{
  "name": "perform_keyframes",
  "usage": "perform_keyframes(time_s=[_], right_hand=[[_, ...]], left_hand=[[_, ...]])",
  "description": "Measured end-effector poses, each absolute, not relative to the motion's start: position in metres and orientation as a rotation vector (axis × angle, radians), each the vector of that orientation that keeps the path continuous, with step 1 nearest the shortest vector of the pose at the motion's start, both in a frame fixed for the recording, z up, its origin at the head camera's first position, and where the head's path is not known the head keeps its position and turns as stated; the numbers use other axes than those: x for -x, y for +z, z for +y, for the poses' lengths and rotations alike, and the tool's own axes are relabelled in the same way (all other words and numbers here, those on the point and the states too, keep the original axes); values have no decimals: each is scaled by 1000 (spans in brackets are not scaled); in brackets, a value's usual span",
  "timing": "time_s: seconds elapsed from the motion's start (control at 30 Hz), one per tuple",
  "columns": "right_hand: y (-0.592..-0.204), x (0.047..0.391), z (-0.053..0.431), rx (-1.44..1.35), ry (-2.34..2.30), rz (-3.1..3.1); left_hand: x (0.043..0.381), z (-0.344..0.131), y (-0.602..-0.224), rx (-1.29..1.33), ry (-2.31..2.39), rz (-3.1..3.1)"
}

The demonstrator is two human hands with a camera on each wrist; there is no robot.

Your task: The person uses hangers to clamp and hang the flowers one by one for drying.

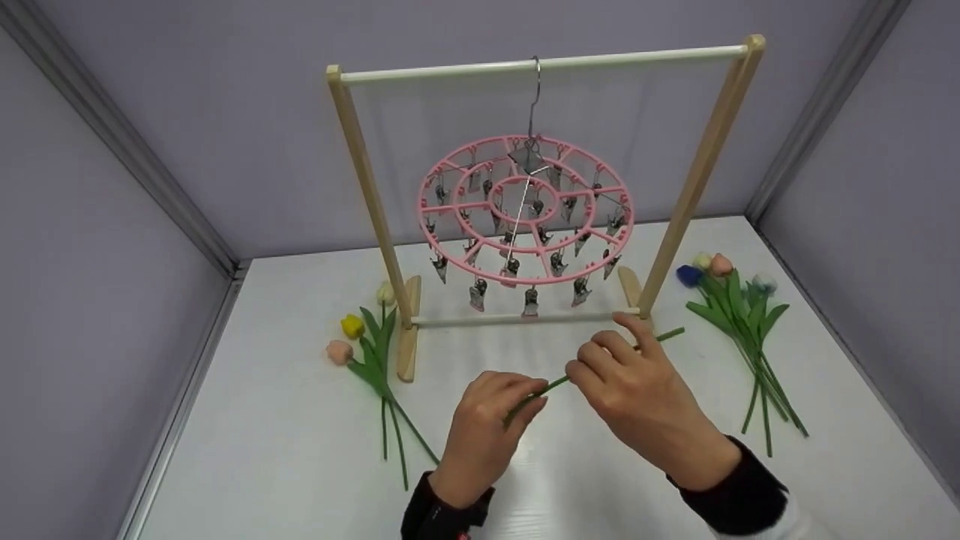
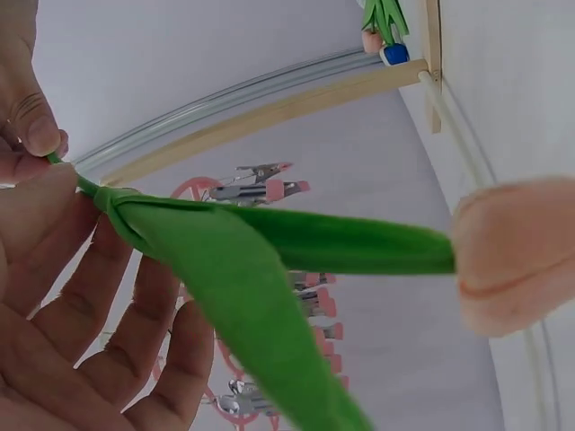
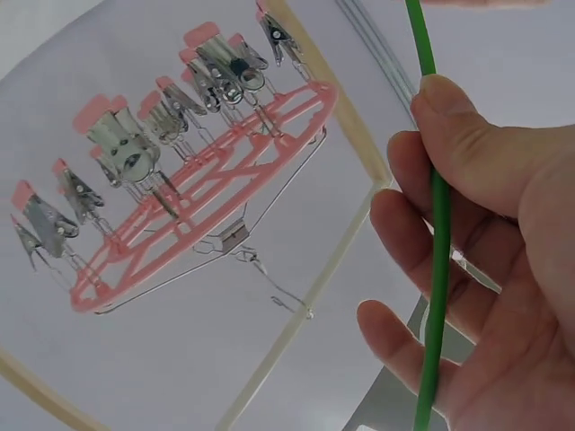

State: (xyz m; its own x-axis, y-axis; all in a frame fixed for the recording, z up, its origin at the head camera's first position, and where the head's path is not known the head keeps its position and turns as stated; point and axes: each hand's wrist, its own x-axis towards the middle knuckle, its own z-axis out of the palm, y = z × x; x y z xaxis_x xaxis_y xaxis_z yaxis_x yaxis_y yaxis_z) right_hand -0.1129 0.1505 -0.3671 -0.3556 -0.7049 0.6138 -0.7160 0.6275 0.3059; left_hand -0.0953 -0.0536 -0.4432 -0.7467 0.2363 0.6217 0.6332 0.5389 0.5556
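Tulip stem: a single artificial flower [image 1: 551, 386] is held between two hands above the middle of the desk [image 1: 285, 450], just in front of the wooden rack [image 1: 371, 202].
Left grip: the left hand [image 1: 484, 427] pinches the stem's lower part between thumb and curled fingers; the left wrist view shows the stem leaving the thumb [image 2: 36, 126], with a broad green leaf [image 2: 243, 296] and a peach bud [image 2: 517, 260] beyond.
Right grip: the right hand [image 1: 637, 390] has thumb and fingers curled round the thin green stem [image 3: 437, 224], which runs straight through its grasp.
Step in hand: judged from the pose, the flower is lifted and being lined up toward the clip hanger [image 1: 526, 210], not yet clipped.
Next move: it would likely call for raising the stem to one of the steel clips [image 1: 531, 301] on the near rim and squeezing that clip open.
Materials: the stem looks like smooth plastic, the leaf matte and cloth-like, the bud soft and rounded.
Hanger: a pink plastic ring with spokes, hung by a wire hook [image 1: 534, 97] from the white top rail.
Near the left edge: three tulips [image 1: 371, 352] lie flat.
Near the right edge: a larger bunch [image 1: 739, 315] with blue, peach and pale heads.
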Motion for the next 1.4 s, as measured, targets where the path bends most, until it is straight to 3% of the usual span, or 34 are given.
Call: perform_keyframes(time_s=[0.2, 0.37, 0.77, 0.97, 1.17, 1.4], right_hand=[[-354, 118, 132, -1196, 36, -2059], [-354, 117, 123, -1259, 343, -1947], [-432, 143, 112, -1038, 1190, -2134], [-449, 158, 83, -1039, 1426, -2260], [-446, 173, 50, -907, 1479, -2382], [-433, 174, 21, -702, 1110, -2456]], left_hand=[[101, -61, -432, 728, -1015, -2286], [103, -72, -428, 650, -1041, -2377], [109, -116, -427, 273, -1179, -2420], [118, -129, -422, 162, -1263, -2405], [127, -139, -418, 128, -1243, -2375], [136, -148, -409, 137, -1178, -2370]])
